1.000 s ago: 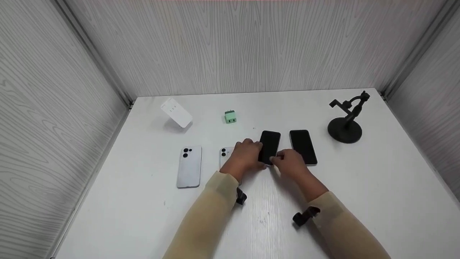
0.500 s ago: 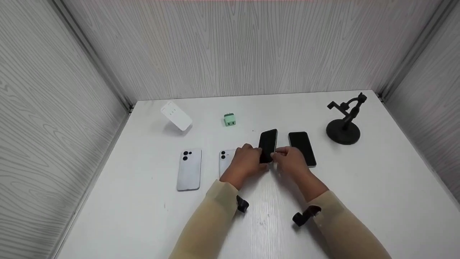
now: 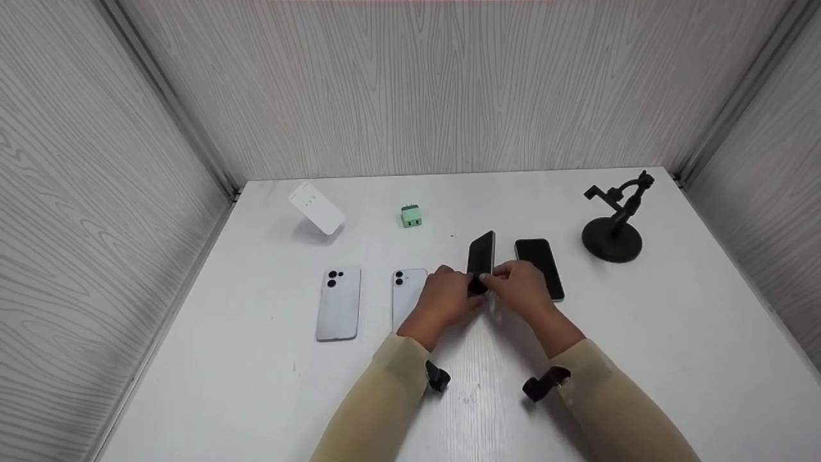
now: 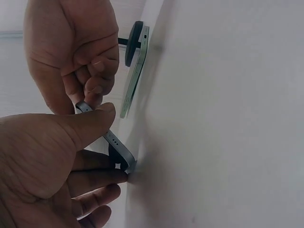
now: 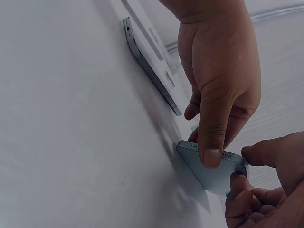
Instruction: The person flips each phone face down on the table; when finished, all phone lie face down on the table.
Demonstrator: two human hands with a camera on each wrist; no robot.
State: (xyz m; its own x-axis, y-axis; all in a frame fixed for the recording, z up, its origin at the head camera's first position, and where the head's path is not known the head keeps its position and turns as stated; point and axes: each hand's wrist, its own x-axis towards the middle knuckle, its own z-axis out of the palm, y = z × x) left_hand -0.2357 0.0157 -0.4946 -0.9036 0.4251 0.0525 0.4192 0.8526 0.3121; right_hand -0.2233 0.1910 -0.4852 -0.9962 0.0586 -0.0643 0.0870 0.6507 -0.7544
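Note:
A mobile phone (image 3: 481, 251) with a dark screen stands tilted at mid-table, its right long edge raised and its screen turned leftward. My left hand (image 3: 446, 295) grips its left side and near end; the left wrist view shows my thumb on the grey end edge (image 4: 116, 144) and fingers at its lower corner. On the raised right edge, my right hand (image 3: 523, 289) pinches with thumb and fingers. From the right wrist view, the pale blue-grey back of the phone (image 5: 213, 175) shows below my left thumb. A second phone (image 3: 542, 256), screen up, lies just beyond my right hand.
Left of my hands lie two pale phones, back up: a white one (image 3: 406, 292) partly behind my left hand, and a silver one (image 3: 338, 308). Behind stand a green plug charger (image 3: 411, 217), a slanted white panel (image 3: 317, 208) and a black round-based stand (image 3: 612, 239).
The held phone has turned from nearly face up to steeply tilted, its right edge rising and its screen swinging left. Both hands have kept hold, shifting slightly; the other things stay put.

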